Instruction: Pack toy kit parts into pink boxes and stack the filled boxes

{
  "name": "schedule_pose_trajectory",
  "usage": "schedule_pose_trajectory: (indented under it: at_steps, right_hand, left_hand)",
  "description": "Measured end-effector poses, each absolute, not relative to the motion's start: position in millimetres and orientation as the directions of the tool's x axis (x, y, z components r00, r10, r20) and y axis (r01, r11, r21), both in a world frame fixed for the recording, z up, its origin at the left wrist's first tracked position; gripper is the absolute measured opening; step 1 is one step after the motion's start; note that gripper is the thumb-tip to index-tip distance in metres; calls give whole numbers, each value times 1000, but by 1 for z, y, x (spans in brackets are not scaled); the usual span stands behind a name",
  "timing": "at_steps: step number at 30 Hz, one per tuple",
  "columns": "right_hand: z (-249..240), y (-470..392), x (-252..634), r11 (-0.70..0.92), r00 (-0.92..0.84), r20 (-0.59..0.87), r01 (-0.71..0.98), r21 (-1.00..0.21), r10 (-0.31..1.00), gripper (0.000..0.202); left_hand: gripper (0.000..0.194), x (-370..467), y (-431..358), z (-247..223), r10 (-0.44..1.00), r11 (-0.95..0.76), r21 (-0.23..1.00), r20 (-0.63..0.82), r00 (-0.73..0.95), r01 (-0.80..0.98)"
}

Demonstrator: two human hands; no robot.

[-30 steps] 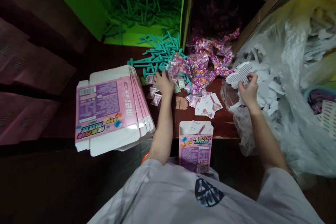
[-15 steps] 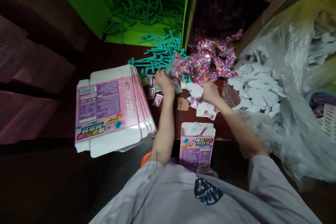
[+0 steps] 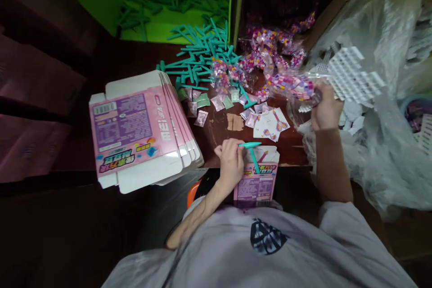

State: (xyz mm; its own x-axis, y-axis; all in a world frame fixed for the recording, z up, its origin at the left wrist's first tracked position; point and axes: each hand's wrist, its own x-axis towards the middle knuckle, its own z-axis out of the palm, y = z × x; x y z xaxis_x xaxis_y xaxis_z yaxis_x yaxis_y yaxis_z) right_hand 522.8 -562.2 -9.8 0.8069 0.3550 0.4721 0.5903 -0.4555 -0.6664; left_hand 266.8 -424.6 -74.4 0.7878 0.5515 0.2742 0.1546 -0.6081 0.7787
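Observation:
My left hand [image 3: 231,162] is closed on a teal plastic hammer [image 3: 253,150], which hangs over the mouth of an open pink box [image 3: 254,189] standing near my lap. Out to the right, my right hand [image 3: 326,105] grips a clear bag of pink and purple beads [image 3: 292,86]. A white pegboard piece [image 3: 354,74] sticks out on the far side of that hand; whether the fingers hold it too is partly hidden. Printed cards [image 3: 270,126] and small sachets [image 3: 201,118] lie on the table beyond the box.
Flattened pink boxes [image 3: 135,135] are stacked at the left. Teal hammers [image 3: 202,56] spill from a green bin [image 3: 175,33]. More bead bags [image 3: 263,40] lie beside them. Plastic sheeting [image 3: 378,162] with white pieces covers the right side.
My left hand has come back from the table's middle to the box with a hammer. My right hand has moved right and now has a bead bag.

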Motion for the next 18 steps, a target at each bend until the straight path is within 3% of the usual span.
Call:
schedule_pose_trajectory:
  at_steps: [3,5,8,12,15,18]
  right_hand:
    - [-8,-582,512,-259,892,341,419,-870,297,46]
    - [-5,-590,501,-219,909,218,308,-926,356,44]
    - [-5,-595,482,-251,908,129,243,-937,398,47]
    - [-19,-591,453,-306,881,107,270,-913,460,39]
    - [-33,-578,433,-312,830,13,224,-923,557,40]
    - [-40,-570,424,-363,822,82,336,-869,564,42]
  left_hand:
    - [33,262,-429,-87,674,-495,843,220,705,209]
    - [33,266,-427,-89,747,-409,894,215,629,180]
    - [33,267,-420,-85,732,-462,865,249,634,194]
    - [34,253,-410,-74,489,-622,769,235,840,147]
    - [61,246,-409,-69,361,-545,838,208,909,25]
    - [52,250,-413,-68,475,-343,939,145,868,30]
